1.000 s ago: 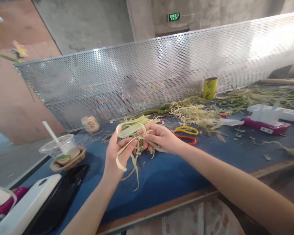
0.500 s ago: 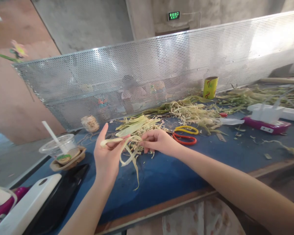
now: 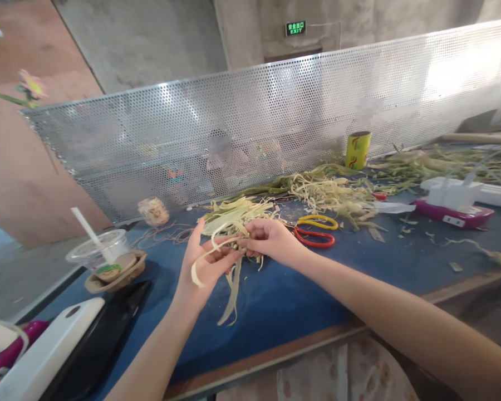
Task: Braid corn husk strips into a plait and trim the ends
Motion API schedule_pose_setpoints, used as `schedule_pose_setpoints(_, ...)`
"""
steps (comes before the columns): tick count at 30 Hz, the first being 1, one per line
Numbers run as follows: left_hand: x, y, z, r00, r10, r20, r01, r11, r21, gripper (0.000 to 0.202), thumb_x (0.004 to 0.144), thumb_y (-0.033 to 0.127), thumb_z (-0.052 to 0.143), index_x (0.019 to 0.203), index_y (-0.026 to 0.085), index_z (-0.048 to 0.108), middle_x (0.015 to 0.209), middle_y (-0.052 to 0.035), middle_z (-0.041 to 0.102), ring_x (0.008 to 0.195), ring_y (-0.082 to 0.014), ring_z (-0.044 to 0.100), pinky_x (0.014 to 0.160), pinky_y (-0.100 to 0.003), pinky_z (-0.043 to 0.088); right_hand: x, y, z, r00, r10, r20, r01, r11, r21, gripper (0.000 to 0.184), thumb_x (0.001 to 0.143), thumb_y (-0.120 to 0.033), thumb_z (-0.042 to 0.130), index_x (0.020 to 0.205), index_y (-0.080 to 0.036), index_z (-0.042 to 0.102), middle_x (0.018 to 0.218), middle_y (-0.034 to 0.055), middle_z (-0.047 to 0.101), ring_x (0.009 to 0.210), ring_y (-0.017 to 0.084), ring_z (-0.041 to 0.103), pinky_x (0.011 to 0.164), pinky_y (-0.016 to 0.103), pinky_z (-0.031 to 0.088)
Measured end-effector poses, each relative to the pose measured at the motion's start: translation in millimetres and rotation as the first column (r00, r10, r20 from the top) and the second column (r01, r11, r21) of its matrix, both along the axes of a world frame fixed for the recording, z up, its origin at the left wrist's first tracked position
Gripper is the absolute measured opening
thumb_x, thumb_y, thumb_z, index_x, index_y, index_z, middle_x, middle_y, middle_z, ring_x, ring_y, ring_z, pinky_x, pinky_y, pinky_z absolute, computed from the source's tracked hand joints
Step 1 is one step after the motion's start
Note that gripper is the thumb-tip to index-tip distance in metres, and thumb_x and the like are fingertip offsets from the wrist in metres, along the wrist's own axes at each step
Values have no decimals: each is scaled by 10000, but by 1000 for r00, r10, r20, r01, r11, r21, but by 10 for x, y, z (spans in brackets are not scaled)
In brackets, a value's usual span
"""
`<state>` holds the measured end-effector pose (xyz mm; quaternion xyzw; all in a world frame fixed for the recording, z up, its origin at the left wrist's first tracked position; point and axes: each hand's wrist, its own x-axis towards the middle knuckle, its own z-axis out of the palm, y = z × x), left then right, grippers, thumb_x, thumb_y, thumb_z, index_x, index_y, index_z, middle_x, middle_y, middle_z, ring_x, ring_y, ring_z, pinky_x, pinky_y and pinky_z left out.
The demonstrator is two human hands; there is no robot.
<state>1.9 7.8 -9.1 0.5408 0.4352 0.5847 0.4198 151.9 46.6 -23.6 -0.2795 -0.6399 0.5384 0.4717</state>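
Head: two hands [image 3: 201, 268], several strips [image 3: 232, 292]

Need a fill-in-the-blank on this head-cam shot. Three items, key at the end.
1. The left hand and right hand hold pale strips over a tabletop coloured mainly ____.
2. Beside the right hand, the scissors have one red handle loop and one ____ loop.
3. The lit sign on the far wall shows the English word ____.

Missing words: blue; yellow; EXIT.
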Motion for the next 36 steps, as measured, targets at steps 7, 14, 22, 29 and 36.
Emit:
schedule_pose_setpoints(7,-13,1,6,1000,-24,10,23,1000,14,1045,593,112,725,1406,153,70,921,-84,697,647,-116,629,552,-196,503,14,-26,42,986,166,-22,-165,986,37,160,819,-311,514,858,-160,482,563,-29,595,426,52,473,429,173,356)
schedule_pose_setpoints(14,13,-30,36,992,-103,-72,103,995,2,1045,604,158,736,1408,125,68,783,-81,718,584,-152,646,575,-249,511,-39,-143,57,984,168,62,-171,984,48,223,896,-148,356,1107,-191,296,469,-84,501,397,61,411,411,164,305)
schedule_pose_setpoints(22,16,-44,51,999,27,-28,-25,998,64,1109,539,180,763,1410,204,77,708,-33,709,455,-137,588,348,-179,369,120,-145,143,953,-6,302,-73,966,249,345,831,-148,446,1157,-185,338,613,-53,557,437,55,420,455,183,374)
schedule_pose_setpoints(29,-11,-16,20,999,16,-34,-15,1000,26,1122,526,149,764,1409,205,75,648,17,667,458,-117,580,365,-175,394,172,-122,169,956,-11,292,-83,948,307,355,819,-152,457,1166,-173,388,588,-55,566,478,54,436,476,165,338)
schedule_pose_setpoints(36,-63,-24,102,1000,1,2,-1,998,-57,1047,560,114,736,1396,125,105,684,-29,683,462,-88,554,339,-141,361,311,-25,206,950,75,303,-152,959,240,243,816,-211,488,1055,-177,462,596,-44,590,415,43,331,422,167,287)
